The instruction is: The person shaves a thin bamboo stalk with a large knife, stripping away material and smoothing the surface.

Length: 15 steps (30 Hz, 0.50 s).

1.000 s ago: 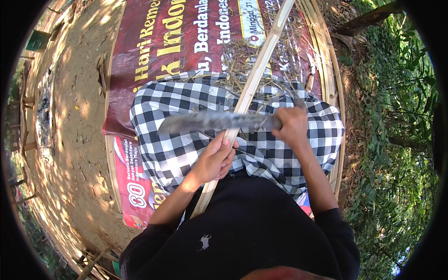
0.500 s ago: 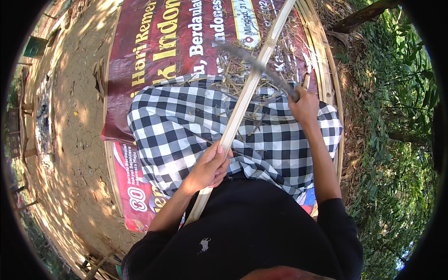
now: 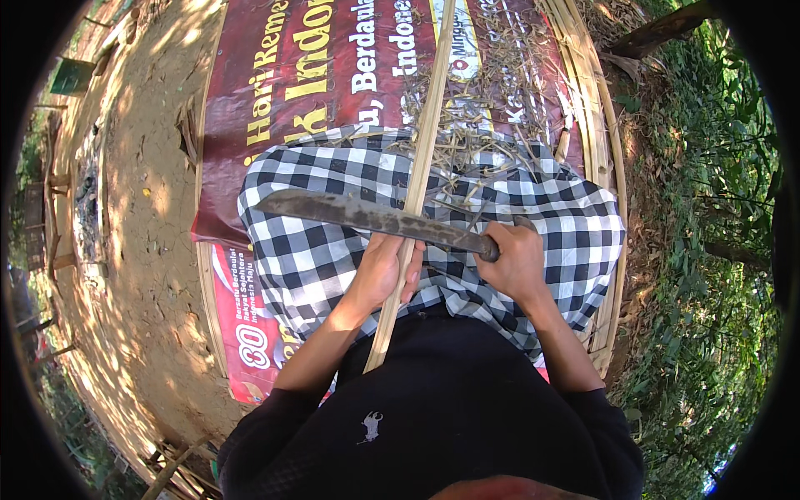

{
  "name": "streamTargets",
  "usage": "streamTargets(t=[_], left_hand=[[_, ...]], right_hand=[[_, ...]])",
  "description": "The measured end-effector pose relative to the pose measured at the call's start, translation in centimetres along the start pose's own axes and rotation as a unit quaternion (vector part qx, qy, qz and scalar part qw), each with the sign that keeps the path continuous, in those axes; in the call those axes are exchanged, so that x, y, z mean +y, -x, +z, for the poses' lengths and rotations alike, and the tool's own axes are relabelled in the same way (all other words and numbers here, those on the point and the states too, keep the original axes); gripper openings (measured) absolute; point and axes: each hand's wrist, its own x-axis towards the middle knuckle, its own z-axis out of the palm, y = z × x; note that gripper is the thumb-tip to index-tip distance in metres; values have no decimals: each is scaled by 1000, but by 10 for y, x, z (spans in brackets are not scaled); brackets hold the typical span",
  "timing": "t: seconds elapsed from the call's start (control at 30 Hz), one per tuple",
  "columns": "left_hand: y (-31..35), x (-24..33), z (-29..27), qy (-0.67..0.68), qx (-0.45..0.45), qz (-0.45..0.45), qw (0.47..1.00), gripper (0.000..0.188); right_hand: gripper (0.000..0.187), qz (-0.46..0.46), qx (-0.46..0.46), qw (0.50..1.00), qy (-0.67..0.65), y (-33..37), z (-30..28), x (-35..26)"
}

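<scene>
My left hand (image 3: 386, 271) is closed round a long, pale bamboo strip (image 3: 427, 137). The strip runs from my waist, over my lap, to beyond the top of the picture. In my right hand (image 3: 515, 260) is the handle of a machete (image 3: 367, 215), its broad, dark, stained blade pointing left. The blade crosses over the strip just beyond my left fingers; whether it touches the strip I cannot tell. A black-and-white checked cloth (image 3: 308, 179) covers my lap under both hands.
Thin shavings (image 3: 475, 150) lie scattered on the cloth and on the red printed banner (image 3: 242, 108) ahead. Bamboo strips (image 3: 587, 108) edge the seat at right. Dry, cracked ground (image 3: 154, 225) lies left, green plants (image 3: 700, 183) right. A dark log (image 3: 654, 32) sticks in at upper right.
The machete has come nearer to me and swung round to lie almost crosswise over the strip. My right hand has moved in leftward. The strip's far end has shifted left.
</scene>
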Motion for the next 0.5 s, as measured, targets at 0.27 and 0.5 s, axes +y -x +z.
streamTargets(t=[0.27,0.5], left_hand=[[9,8,15,-63,70,-2,996,58],[13,-3,11,10,5,0,1000,53]], right_hand=[[24,-53,19,998,29,-4,15,8],[19,34,108,989,96,-46,22,57]])
